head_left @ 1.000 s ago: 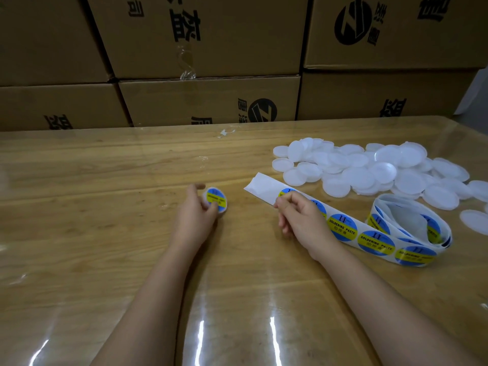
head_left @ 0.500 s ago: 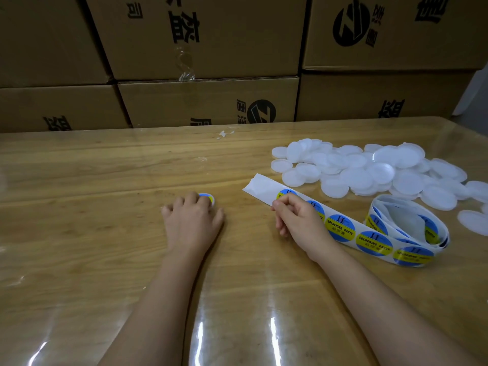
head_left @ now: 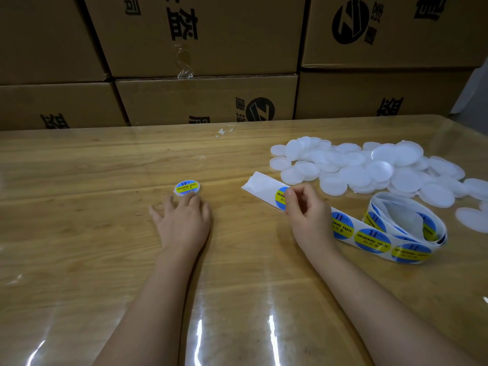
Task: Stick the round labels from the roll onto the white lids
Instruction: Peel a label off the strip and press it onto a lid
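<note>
Resting left hand flat on glossy wood-grain counter, fingers straight, spread, tips touching round labelled lid just beyond. Pinching round blue-yellow label with curled right hand fingers, on paper strip running far-left to coiled roll near-right; smooth white lids heaping beyond.

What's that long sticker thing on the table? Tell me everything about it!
It is a roll of white, paper-like backing carrying round blue-and-yellow stickers printed SOLDERING PASTE. It lies on the wooden table, loosely coiled at the right, its tail stretched flat leftward to a bare white end. The right hand pinches the first label there. White lids are heaped just behind it.
</note>
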